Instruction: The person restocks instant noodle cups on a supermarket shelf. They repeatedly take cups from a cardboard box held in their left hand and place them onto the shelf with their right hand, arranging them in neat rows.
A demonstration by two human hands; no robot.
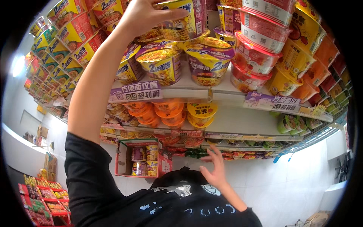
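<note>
My left hand reaches up at the top of the view, its thumb and fingers around a purple and yellow instant noodle cup. That cup sits at the top of a stack, above a yellow noodle cup and a purple noodle cup on the shelf. Whether it rests fully on them I cannot tell. Low in front of my body, my right hand hangs with fingers apart and holds nothing. Below the shelves stands an open red carton with several similar noodle cups inside.
Red-lidded noodle bowls and yellow tomato noodle cups are stacked to the right. Further stacks of noodle cups fill the left. Lower shelves hold orange noodle bowls. Purple price strips line the shelf edge.
</note>
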